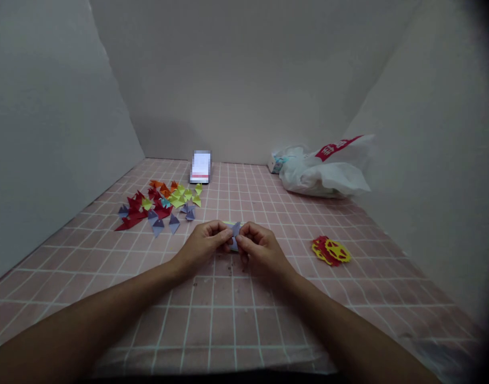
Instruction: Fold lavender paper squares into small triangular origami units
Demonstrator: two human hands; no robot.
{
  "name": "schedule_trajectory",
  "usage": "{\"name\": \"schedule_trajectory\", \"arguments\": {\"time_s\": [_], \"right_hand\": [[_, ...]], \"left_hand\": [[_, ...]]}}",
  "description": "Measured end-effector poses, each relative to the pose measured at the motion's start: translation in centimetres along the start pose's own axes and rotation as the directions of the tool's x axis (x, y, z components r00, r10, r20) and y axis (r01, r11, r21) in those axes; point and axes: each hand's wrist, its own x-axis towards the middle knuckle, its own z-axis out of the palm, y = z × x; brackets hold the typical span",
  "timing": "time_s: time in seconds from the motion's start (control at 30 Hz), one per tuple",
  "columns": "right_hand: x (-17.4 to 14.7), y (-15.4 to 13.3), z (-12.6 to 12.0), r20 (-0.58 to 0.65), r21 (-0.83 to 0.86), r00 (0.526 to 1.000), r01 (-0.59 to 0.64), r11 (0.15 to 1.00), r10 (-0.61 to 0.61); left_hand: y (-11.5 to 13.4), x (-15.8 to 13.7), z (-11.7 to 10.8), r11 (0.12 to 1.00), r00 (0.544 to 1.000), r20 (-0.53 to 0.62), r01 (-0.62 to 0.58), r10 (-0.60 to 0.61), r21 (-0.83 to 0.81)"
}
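Between my two hands, at the middle of the table, is a small piece of folded purple paper (235, 230). My left hand (209, 238) pinches its left side with thumb and fingers. On the other side my right hand (261, 244) is closed on the paper's right edge. Part of the paper is hidden behind my fingers. A strip of yellow-green shows just behind it, too small to name. To the left lies a spread of folded paper shapes (160, 207) in red, orange, yellow, purple and blue.
A pink checked cloth (212, 325) covers the table. Red and yellow paper cut-outs (337, 250) lie stacked at the right. A lit phone (200, 167) stands at the back. A white plastic bag (324, 173) and a small box (274, 163) sit at the back right. Walls rise on three sides.
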Motion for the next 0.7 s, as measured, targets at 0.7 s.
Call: {"name": "schedule_trajectory", "arguments": {"time_s": [0.7], "right_hand": [[0.19,-0.12,-0.3,0.062,0.054,0.997,0.04,0.998,-0.043]], "left_hand": [[-0.75,0.21,-0.14,0.994,1.0,-0.022,-0.004,0.002,-0.105]]}}
